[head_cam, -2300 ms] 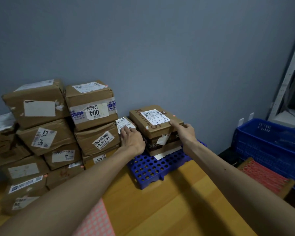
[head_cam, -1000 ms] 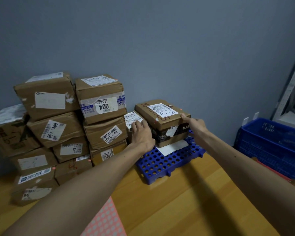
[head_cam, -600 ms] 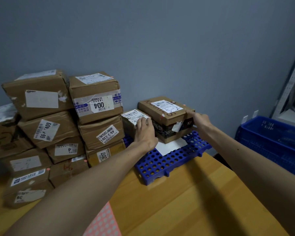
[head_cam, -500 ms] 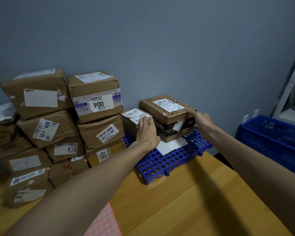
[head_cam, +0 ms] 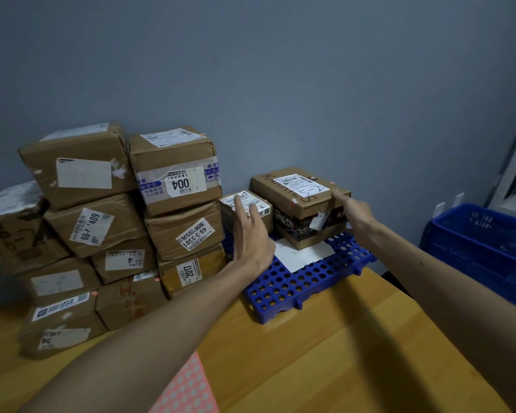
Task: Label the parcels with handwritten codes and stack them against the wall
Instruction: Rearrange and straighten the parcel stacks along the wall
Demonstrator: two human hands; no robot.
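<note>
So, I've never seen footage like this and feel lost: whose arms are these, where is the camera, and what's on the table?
No machine: these are a person's bare arms, filmed by a camera on their head. On the wooden table a blue holed tray carries two stacked boxes and a small box; the top box bears a handwritten code. More boxes are piled against the wall. The left hand, fingers straight, hovers at the small box; the right hand touches the top box's edge. Nothing is lifted.
</note>
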